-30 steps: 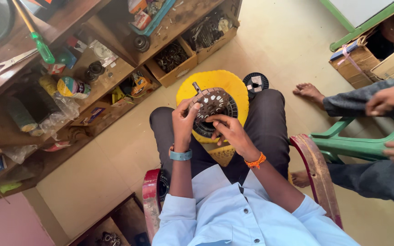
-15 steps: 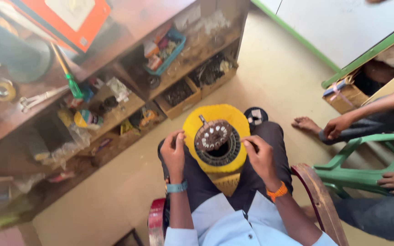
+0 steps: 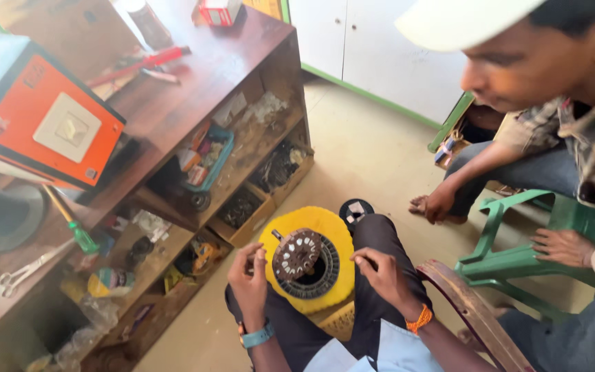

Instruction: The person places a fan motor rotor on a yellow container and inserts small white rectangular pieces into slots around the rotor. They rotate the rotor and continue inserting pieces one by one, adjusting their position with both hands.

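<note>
A round yellow pad [image 3: 325, 231] lies on my lap, which is in dark trousers. On the pad sits a dark ring-shaped wound part [image 3: 321, 275], with a brown toothed disc [image 3: 295, 253] tilted up on its left side. My left hand [image 3: 251, 277], with a blue wristband, is curled just left of the disc, fingertips close to its edge. Whether it pinches anything is unclear. My right hand [image 3: 381, 274], with an orange wristband, rests at the ring's right rim with its fingers loosely apart.
A wooden workbench [image 3: 194, 103] with shelves stands to the left. It carries an orange box [image 3: 43, 124], a red tool [image 3: 139, 65], scissors [image 3: 25, 272], a green-handled screwdriver [image 3: 77, 231] and bins of parts. Another person [image 3: 552, 138] sits on a green plastic chair [image 3: 511, 255] to the right.
Both my hands have come off the top of the brown disc and now sit on either side of it. The view has lifted, showing more of the bench and the other person.
</note>
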The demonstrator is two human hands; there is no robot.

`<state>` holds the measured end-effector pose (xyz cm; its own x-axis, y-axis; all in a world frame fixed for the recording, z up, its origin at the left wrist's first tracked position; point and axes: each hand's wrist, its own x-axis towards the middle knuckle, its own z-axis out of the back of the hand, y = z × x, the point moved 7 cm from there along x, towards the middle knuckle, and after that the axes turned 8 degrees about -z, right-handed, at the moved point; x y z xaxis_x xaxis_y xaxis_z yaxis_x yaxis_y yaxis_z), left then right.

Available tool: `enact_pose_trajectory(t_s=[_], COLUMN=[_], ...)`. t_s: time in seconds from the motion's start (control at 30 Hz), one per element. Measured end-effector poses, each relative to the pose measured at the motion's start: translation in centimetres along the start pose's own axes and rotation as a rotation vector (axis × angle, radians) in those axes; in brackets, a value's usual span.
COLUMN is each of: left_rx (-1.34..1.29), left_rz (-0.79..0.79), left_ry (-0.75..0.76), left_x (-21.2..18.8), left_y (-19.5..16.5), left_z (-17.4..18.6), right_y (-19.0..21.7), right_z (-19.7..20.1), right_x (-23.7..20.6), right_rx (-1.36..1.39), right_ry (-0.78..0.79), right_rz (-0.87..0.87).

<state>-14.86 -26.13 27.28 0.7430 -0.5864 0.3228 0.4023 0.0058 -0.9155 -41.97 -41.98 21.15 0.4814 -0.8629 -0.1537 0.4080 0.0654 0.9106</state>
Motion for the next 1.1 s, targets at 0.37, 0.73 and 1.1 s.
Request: enact_pose_trajectory(t_s=[0.37, 0.73, 1.1], left_rx=[0.282, 0.210, 0.601], left_rz=[-0.051, 0.403, 0.475], left_ry=[0.019, -0.101, 0.196], left_x=[-1.2, -5.6, -6.8], left_y=[-0.9, 2.8, 3.5], left_z=[-1.1, -2.5, -3.5], right_y=[-3.6, 5.8, 12.3], right_z=[-6.3, -6.4, -9.3], right_x=[1.3, 7.7, 10.1], right_rx=[0.279, -0.157, -0.340], right_ry=[0.244, 0.378, 0.768], right_rz=[-0.462, 0.229, 0.484])
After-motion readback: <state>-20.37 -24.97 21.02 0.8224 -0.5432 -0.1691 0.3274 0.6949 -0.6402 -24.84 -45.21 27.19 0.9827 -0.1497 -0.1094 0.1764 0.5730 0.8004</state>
